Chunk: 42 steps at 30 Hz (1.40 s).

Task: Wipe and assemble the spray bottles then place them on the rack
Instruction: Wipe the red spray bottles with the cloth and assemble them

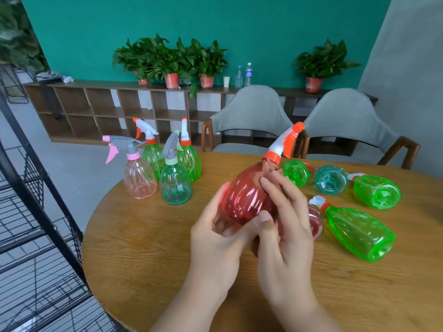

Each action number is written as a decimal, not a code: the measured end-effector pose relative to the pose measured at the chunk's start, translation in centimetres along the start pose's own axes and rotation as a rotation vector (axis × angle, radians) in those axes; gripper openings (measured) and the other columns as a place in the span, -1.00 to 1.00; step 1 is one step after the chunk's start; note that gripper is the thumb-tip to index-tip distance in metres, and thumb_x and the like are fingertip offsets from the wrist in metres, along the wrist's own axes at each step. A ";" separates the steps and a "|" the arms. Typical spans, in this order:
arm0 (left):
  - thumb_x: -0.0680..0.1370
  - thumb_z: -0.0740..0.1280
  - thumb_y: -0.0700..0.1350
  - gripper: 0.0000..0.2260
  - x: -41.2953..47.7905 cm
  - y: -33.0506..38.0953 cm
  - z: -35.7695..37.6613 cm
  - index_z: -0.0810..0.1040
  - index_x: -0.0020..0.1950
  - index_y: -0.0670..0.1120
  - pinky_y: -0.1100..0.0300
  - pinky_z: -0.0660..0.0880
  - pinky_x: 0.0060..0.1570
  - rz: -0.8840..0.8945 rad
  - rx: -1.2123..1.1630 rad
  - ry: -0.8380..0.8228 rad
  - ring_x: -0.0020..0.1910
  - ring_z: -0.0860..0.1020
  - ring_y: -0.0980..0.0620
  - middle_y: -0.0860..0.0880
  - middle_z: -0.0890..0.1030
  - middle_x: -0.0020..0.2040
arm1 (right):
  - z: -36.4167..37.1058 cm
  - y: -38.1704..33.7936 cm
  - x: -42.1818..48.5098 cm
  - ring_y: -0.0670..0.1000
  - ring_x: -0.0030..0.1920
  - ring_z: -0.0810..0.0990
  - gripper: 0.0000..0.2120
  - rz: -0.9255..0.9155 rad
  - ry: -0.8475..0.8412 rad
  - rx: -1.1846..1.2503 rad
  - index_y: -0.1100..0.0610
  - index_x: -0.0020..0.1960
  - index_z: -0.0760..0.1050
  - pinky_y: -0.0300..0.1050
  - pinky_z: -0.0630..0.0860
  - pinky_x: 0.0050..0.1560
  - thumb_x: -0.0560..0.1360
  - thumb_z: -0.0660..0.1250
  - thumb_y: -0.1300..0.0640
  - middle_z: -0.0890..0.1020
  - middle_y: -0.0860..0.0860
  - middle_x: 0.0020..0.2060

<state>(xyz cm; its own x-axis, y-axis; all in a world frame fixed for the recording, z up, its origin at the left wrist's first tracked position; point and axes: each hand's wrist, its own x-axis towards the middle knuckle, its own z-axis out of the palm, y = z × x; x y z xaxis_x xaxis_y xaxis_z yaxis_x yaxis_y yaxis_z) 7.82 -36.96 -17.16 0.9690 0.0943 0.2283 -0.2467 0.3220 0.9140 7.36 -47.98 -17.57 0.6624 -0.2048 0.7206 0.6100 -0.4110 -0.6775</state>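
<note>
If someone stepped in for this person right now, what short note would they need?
Left hand grips the base of the red bottle; right hand presses a brownish cloth near its neck. Its sprayer is already on.
Four assembled bottles stand upright at the table's far left.
Five more bottles lie on their sides to the right.
The rack on the left holds no bottles in view.
Left: finish wiping, handle the lying bottles, rack everything.

No legible text can be made out. A blue label is seen on one water bottle [248,74], but it is too blurred to be read.
</note>
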 end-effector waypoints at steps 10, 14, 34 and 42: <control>0.39 0.71 -0.16 -0.24 0.0 -2.1 -0.6 0.53 0.53 0.13 0.25 0.55 0.31 0.369 0.496 0.200 0.38 0.58 0.20 0.19 0.58 0.37 | 0.1 -0.9 1.5 0.01 0.64 0.28 -0.48 0.019 -0.103 -0.149 0.02 0.61 0.41 0.18 0.32 0.59 0.66 0.21 0.13 0.30 -0.13 0.62; 0.55 0.49 0.01 -0.49 -0.5 -0.6 -0.3 0.53 0.48 0.31 0.11 0.48 0.47 0.411 0.446 0.134 0.47 0.48 0.26 0.21 0.53 0.47 | 1.3 -1.9 -1.0 0.04 0.66 0.25 -0.33 -0.001 -0.113 -0.205 0.05 0.64 0.36 0.20 0.34 0.58 0.55 0.40 0.11 0.27 -0.09 0.64; 0.34 0.72 0.00 -0.12 0.3 -0.5 -0.6 0.42 0.60 0.14 0.12 0.62 0.30 0.198 0.277 0.015 0.38 0.60 0.14 0.16 0.47 0.44 | -1.1 0.3 0.4 0.11 0.57 0.40 -0.49 -0.099 -0.100 -0.050 0.17 0.46 0.50 0.21 0.44 0.49 0.56 0.45 0.02 0.44 0.06 0.49; 0.39 0.61 0.20 -0.20 0.2 -1.3 -1.2 0.44 0.59 0.18 0.28 0.54 0.29 0.380 0.614 0.061 0.39 0.57 0.19 0.23 0.55 0.41 | -1.9 -0.1 3.0 0.04 0.60 0.35 -0.58 -0.048 -0.159 -0.132 0.06 0.53 0.50 0.16 0.35 0.57 0.71 0.23 0.03 0.41 -0.08 0.55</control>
<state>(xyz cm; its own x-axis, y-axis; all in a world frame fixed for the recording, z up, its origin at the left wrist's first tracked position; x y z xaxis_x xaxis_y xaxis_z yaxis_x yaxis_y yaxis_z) 8.35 -36.24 -18.74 0.8109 0.1531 0.5649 -0.4971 -0.3292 0.8028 8.49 -50.30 -15.06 0.7006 -0.0433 0.7122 0.5872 -0.5321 -0.6100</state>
